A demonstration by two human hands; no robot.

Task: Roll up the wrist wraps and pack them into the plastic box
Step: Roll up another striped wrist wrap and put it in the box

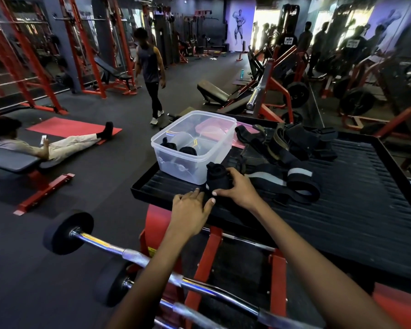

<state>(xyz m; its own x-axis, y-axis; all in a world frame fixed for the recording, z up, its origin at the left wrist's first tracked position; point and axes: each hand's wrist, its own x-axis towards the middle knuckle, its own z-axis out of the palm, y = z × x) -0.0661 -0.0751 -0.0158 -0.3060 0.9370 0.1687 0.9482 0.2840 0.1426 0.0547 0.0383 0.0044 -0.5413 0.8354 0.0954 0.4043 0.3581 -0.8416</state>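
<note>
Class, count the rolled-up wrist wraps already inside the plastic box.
2: one roll at the near-left end of the plastic box, one roll just right of it. Reflections on the walls may hide more. A third roll is outside, under the right hand.

Your view takes in a gym floor. A chrome barbell [86, 236] with black end plates lies below the ribbed black platform [356, 210]. A red mat [64, 127] sits on the dark floor, left. One person [150, 74] walks beyond it; another lies stretched across a bench [12, 162].
</note>
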